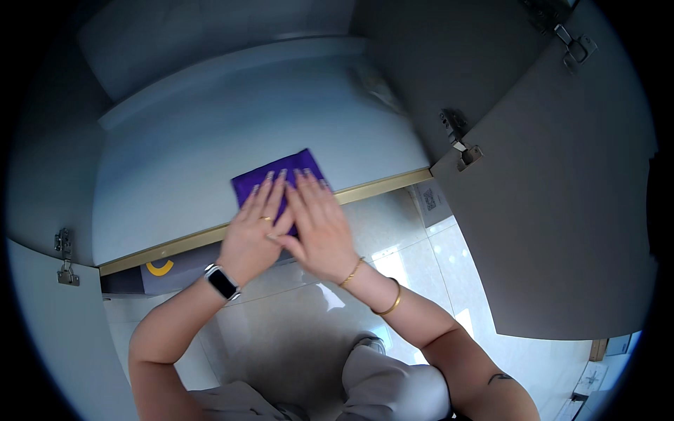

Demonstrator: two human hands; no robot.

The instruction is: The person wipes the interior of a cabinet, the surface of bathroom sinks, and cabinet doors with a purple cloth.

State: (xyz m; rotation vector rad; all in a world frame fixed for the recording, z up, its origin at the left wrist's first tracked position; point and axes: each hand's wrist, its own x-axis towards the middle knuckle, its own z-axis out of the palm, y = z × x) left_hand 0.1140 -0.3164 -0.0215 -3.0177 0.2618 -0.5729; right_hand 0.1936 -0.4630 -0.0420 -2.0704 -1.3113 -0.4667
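Observation:
A folded purple cloth (300,161) lies on the front part of a pale cabinet shelf (232,112), reaching over its gold-coloured front edge. Both hands rest on top of it, side by side, with thumbs overlapping. My left hand (253,235) is flat with fingers stretched out; it wears a ring, and a watch is on its wrist. My right hand (324,231) also lies flat, fingers extended and pointing into the cabinet, with gold bracelets on that arm. The middle of the cloth is hidden under the palms.
An open cabinet door (554,203) with metal hinges (463,151) stands on the right, and another door (53,309) on the left. A blurred pale object (379,91) is at the shelf's right side. Below the shelf are a grey box (179,270) and shiny floor tiles (281,316).

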